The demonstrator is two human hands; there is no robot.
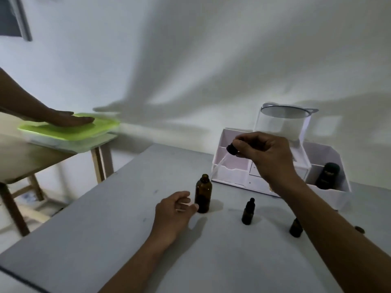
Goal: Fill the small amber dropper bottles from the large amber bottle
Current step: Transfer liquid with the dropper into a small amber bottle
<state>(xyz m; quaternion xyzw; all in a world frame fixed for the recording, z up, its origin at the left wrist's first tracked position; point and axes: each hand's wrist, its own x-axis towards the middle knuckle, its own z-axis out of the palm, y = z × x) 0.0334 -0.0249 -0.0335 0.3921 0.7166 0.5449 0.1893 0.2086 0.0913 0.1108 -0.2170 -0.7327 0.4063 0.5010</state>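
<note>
A white organiser (232,168) and clear tub (279,127) stand at the grey table's (105,229) back, green-lidded box (63,132) left.

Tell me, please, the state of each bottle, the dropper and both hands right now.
large amber bottle: upright, uncapped.
dropper: held in the air, pinched by right hand.
left hand: open, beside the large amber bottle.
small dropper bottle: upright, capped.
second small bottle: upright, top hidden behind right forearm.
dark bottle: standing in white organizer.
</note>
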